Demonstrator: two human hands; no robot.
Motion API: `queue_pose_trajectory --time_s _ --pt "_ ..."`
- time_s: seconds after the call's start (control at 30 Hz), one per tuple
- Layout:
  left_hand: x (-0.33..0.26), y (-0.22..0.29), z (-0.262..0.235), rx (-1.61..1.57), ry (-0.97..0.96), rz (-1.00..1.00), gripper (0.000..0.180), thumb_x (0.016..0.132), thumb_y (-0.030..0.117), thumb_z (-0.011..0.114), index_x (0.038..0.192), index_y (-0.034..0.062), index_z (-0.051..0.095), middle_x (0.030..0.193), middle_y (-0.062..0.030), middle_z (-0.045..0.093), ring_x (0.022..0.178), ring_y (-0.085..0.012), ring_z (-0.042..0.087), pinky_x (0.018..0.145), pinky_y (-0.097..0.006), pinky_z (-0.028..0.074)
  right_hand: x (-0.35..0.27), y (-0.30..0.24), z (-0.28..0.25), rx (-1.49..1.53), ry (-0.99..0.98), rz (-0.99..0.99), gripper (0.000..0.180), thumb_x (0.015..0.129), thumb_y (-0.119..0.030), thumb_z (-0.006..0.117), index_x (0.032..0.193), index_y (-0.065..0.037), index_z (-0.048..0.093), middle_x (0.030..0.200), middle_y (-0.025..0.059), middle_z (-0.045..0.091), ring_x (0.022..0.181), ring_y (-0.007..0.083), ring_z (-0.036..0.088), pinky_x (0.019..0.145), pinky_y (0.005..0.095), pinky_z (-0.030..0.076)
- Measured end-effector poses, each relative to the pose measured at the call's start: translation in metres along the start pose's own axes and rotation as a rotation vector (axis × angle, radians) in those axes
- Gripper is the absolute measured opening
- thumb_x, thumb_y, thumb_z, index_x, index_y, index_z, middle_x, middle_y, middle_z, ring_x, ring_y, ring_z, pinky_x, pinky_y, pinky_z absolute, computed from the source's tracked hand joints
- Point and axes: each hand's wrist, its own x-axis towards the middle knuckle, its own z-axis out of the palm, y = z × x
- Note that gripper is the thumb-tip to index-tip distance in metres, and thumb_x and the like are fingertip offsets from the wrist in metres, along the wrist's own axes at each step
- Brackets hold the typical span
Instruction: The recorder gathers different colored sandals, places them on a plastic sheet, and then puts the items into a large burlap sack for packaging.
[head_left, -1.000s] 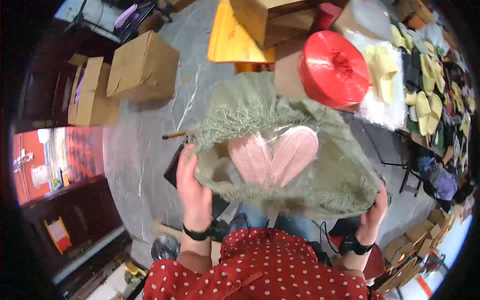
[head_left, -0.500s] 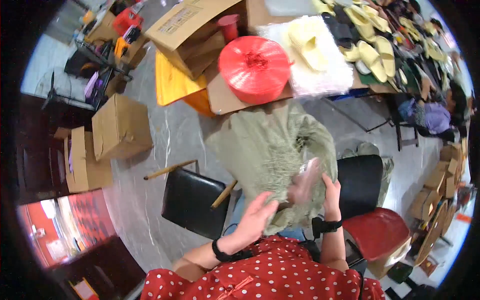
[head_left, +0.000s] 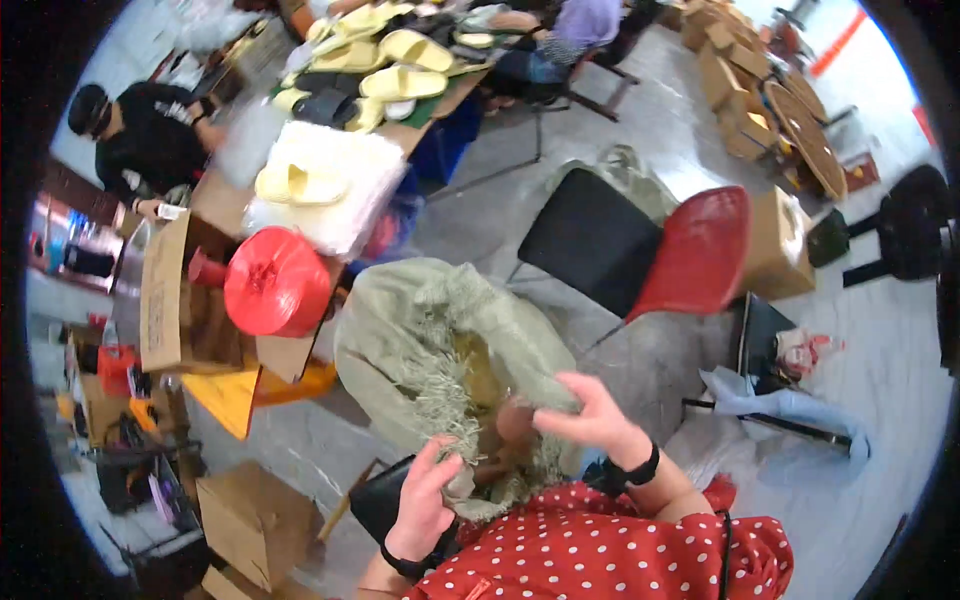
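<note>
A grey-green woven sack (head_left: 390, 320) with a frayed rim stands in front of me, its mouth facing up toward my body. My left hand (head_left: 422, 508) pinches the frayed edge on the near left. On the right side of the mouth, my right hand (head_left: 600, 422) grips the rim between thumb and fingers. Inside the sack lie yellowish-brown and pinkish-brown contents (head_left: 515, 422), partly in clear plastic; their kind is hard to make out.
Beyond the sack, a table holds a red twine roll (head_left: 278, 282), a cardboard box (head_left: 165, 300), plastic-wrapped sheets (head_left: 370, 165) and yellow slippers (head_left: 415, 48). Black (head_left: 590, 235) and red chairs (head_left: 700, 255) stand right. A person in black (head_left: 155, 140) is at far left.
My view has swung right, so the table now appears farther left. My right hand has shifted to the sack's right rim, and the mouth is spread wider, showing its inside.
</note>
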Motion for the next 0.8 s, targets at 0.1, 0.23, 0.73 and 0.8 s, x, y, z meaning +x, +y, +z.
queue_pose_trajectory --time_s 0.1,0.23,0.73,0.8 --pt "0.008 -0.028 0.032 -0.033 -0.244 -0.168 0.029 0.093 0.006 0.05 0.122 0.0074 0.049 0.109 -0.0059 0.06 0.098 -0.0173 0.059 0.085 -0.033 0.049 -0.054 0.0 0.002 -0.452 -0.148 -0.06 0.082 0.064 -0.044 0.087 0.119 0.004 0.049 0.099 0.0203 0.06 0.093 0.0294 0.06 0.079 0.0386 0.047" --pt "0.0 -0.063 0.062 0.086 -0.311 -0.195 0.027 0.092 0.004 0.048 0.118 0.009 0.049 0.103 -0.0045 0.058 0.091 -0.0149 0.058 0.079 -0.031 0.048 -0.103 0.017 0.016 -0.577 -0.175 0.049 0.088 0.061 -0.045 0.086 0.121 0.002 0.043 0.102 0.025 0.06 0.096 0.0459 0.057 0.079 0.0451 0.048" --pt "-0.062 -0.263 0.221 0.676 -0.869 -0.649 0.022 0.091 0.006 0.051 0.113 0.0089 0.05 0.086 0.0003 0.057 0.077 -0.0096 0.055 0.063 -0.025 0.043 -0.373 0.103 -0.092 -0.303 0.541 0.202 0.041 0.066 -0.028 0.079 0.086 0.003 0.062 0.074 0.0227 0.063 0.068 0.0365 0.063 0.062 0.0397 0.048" --pt "-0.054 -0.278 0.225 0.692 -0.917 -0.66 0.021 0.09 0.006 0.052 0.111 0.0079 0.05 0.087 -0.0015 0.058 0.076 -0.0107 0.056 0.063 -0.026 0.045 -0.396 0.102 -0.108 -0.206 0.872 -0.004 0.044 0.072 -0.029 0.081 0.097 0.003 0.064 0.085 0.0202 0.068 0.076 0.0277 0.067 0.068 0.0353 0.05"
